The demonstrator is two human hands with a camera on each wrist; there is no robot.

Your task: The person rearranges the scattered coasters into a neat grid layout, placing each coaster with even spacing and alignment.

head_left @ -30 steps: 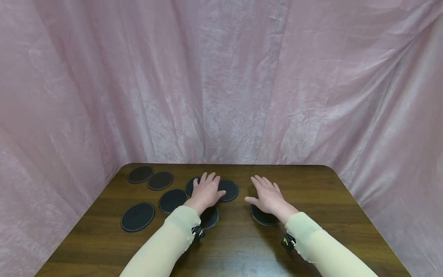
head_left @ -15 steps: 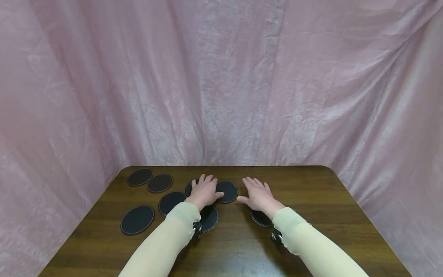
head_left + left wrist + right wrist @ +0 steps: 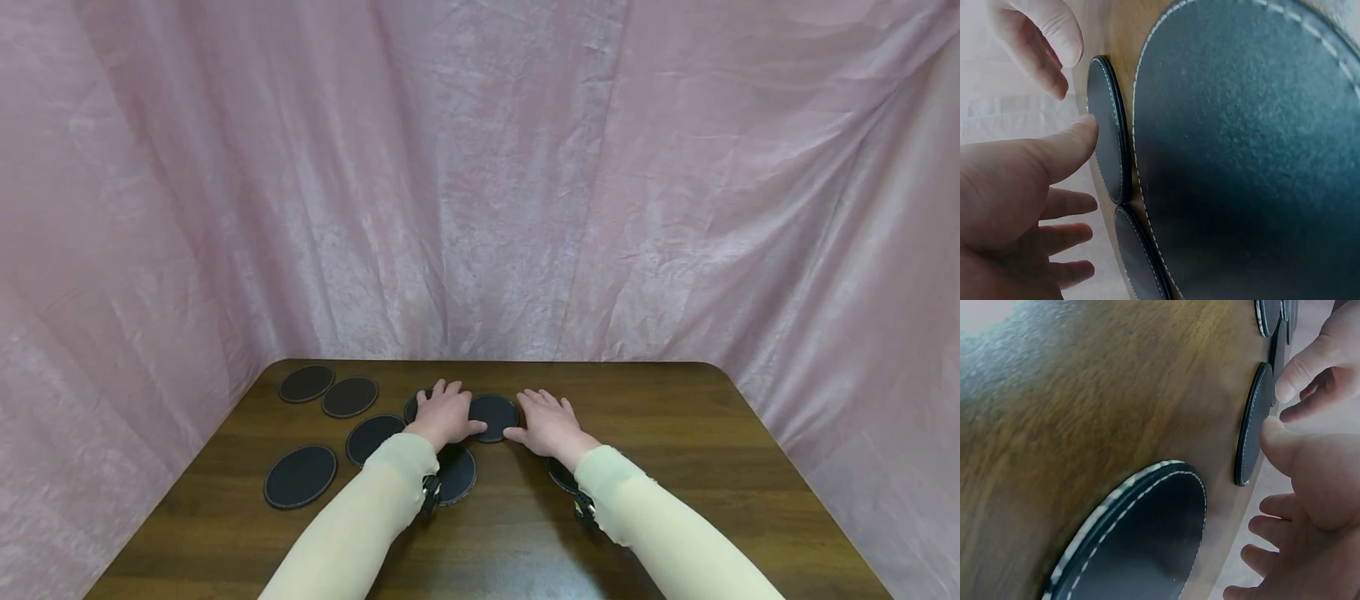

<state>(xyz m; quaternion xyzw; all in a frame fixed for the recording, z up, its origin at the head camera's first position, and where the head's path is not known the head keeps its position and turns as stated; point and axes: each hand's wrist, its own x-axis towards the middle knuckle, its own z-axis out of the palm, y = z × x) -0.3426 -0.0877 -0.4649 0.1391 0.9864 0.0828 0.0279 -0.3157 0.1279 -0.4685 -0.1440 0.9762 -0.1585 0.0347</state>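
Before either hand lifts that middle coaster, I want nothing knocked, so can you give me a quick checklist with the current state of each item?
1. Left hand flat, thumb touching the middle coaster: ok.
2. Right hand thumb at that coaster's other edge: ok.
3. Either hand actually gripping it: not ok, fingers straight.
4. Coaster lying flat on the table: ok.
5. Near coaster under the left wrist clear of the lift: cannot tell.
6. Left-side coasters out of the way: ok.

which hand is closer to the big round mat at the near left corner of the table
Left. The left hand lies flat among the middle mats, to the right of and a little beyond the near-left mat. The right hand rests further right, past the centre mat.
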